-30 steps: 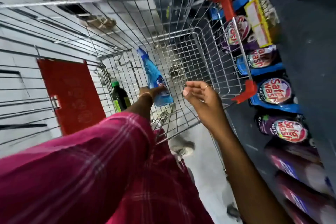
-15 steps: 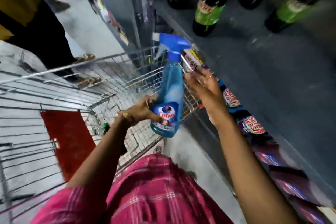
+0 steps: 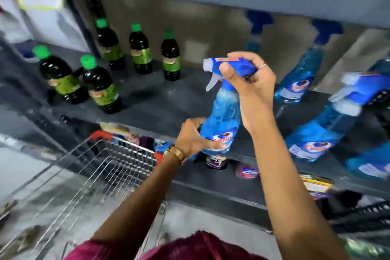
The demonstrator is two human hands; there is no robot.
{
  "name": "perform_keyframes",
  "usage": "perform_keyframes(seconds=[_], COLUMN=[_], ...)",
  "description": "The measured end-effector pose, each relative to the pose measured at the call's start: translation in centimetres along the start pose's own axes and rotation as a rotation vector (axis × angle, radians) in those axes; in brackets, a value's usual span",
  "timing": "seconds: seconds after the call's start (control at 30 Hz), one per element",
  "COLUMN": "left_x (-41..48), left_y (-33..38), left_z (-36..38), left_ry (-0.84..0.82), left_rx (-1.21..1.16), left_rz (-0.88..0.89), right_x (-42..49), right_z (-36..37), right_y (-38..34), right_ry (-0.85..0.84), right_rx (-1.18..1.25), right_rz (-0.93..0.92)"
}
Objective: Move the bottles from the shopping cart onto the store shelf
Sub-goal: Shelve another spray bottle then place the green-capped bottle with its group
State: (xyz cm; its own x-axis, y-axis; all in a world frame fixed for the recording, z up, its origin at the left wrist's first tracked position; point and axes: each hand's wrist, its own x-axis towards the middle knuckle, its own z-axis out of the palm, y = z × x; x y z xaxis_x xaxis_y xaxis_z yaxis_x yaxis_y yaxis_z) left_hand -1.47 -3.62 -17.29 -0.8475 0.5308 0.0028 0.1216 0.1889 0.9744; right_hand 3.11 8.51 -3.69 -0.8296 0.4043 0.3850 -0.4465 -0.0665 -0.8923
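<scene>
Now that I've lifted the spray bottle (image 3: 221, 120) clear of the cart (image 3: 109, 167), it's mid-frame before the shelf (image 3: 160, 99): my right hand (image 3: 251, 88) clasps its trigger head, my left hand (image 3: 194, 137) grips its base, ready to set down

The blue spray bottle (image 3: 221, 120) is sitting upright in mid-air in front of the grey store shelf (image 3: 160, 99), nozzle pointing left. Five dark green-capped bottles (image 3: 101, 88) are standing on the shelf's left side, and more blue spray bottles (image 3: 316, 131) are leaning at the right. The wire shopping cart (image 3: 95, 175) is sitting lower left.
</scene>
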Motion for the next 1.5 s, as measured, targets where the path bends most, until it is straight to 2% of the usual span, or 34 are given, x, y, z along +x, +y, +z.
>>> perform_keyframes(seconds=[0.07,0.17,0.33,0.5,0.6,0.67,0.77,0.83,0.9,0.97,1.03,1.13,1.2,1.27,1.33,1.4,1.5], left_x=[1.6,3.6,5.6,5.8,5.0,4.4,3.6,2.6,1.9,1.3,-0.2,-3.4,-6.3,-9.5,-13.3,-17.3,-23.5], left_y=[0.5,1.3,1.5,-0.6,-1.7,-2.1,-3.1,-4.2,-5.8,-7.8,-9.9,-12.3,-13.5,-15.1,-17.1,-20.3,-25.7], left_z=[2.7,5.3,7.2,7.0,6.8,6.7,5.8,4.7,3.2,1.1,-1.3,-4.8,-7.6,-9.9,-12.1,-13.7,-14.5], left_ry=[-0.010,-0.042,-0.160,-0.192,-0.145,-0.106,-0.028,0.046,0.131,0.171,0.142,0.156,0.270,0.407,0.497,0.565,0.527], left_rx=[-0.009,-0.027,-0.033,0.020,0.103,0.187,0.380,0.457,0.602,0.811,1.017,1.118,1.092,1.074,0.981,0.789,0.486], left_rz=[0.004,0.001,-0.004,-0.010,0.004,0.040,0.059,0.135,0.263,0.340,0.331,0.319,0.254,0.105,-0.238,-0.609,-1.107], right_x=[0.2,0.9,1.7,1.2,-0.4,-1.7,-3.3,-4.0,-4.6,-5.5,-6.5,-7.7,-8.3,-9.1,-10.3,-11.9,-14.8], right_z=[-2.2,-4.9,-7.2,-8.1,-8.1,-7.3,-5.2,-3.4,-1.4,0.7,3.2,6.6,9.0,10.9,12.8,14.7,17.2], right_y=[-0.1,-0.1,1.0,3.4,4.9,5.6,6.2,6.7,7.2,8.0,9.3,11.3,13.1,14.8,16.6,18.4,21.1], right_ry=[0.111,0.187,0.241,0.227,0.306,0.447,0.583,0.543,0.464,0.353,0.185,-0.064,-0.247,-0.407,-0.546,-0.667,-0.819], right_rx=[-0.058,-0.104,-0.197,-0.253,-0.382,-0.492,-0.713,-0.813,-0.855,-0.894,-0.905,-0.876,-0.859,-0.900,-0.945,-0.980,-0.994], right_rz=[-0.030,-0.050,-0.068,0.020,0.061,-0.017,-0.323,-0.512,-0.583,-0.581,-0.543,-0.449,-0.375,-0.284,-0.196,-0.126,-0.060])
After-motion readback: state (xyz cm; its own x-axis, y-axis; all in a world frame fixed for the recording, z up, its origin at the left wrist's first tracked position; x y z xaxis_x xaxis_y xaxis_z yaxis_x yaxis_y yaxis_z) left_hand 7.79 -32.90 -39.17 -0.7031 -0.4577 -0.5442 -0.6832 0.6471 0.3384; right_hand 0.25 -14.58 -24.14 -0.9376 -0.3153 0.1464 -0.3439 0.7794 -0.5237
